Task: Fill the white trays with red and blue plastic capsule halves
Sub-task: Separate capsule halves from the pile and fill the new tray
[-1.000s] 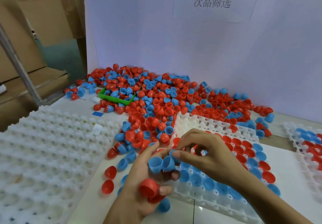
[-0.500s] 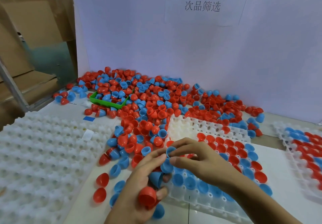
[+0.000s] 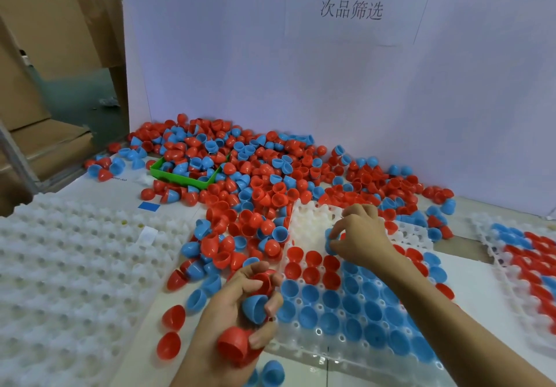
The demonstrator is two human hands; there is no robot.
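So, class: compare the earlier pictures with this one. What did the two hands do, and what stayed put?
The right hand left the left hand and carried a blue half out over the middle tray. The left hand kept gripping its red and blue halves. The loose pile and the green bin stayed put.

Left hand (image 3: 240, 320) sits low, fingers curled round a bunch of halves; right hand (image 3: 359, 236) reaches forward, fingertips pinching a blue one.
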